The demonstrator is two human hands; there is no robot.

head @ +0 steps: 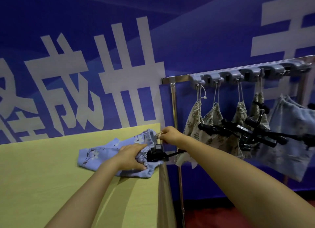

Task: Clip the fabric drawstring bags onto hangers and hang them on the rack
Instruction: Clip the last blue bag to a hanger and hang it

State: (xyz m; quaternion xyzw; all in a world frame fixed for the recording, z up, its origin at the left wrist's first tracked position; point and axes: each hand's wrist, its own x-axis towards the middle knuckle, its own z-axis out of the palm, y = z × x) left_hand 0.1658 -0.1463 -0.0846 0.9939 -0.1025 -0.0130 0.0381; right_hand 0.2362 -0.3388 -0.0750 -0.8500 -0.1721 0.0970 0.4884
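The light is dim and bluish all over. Soft shadows lie under the arms on the table (42,168). The metal rack (175,79) shines a little. Straight lines bend near the edges. The far right side looks a bit blurry.

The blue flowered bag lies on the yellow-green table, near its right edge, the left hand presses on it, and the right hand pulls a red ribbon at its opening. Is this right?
Not quite. In the head view the right hand pinches a cream drawstring, not a red ribbon. The rest holds: the blue flowered bag lies near the right edge of the yellow-green table, under the left hand.
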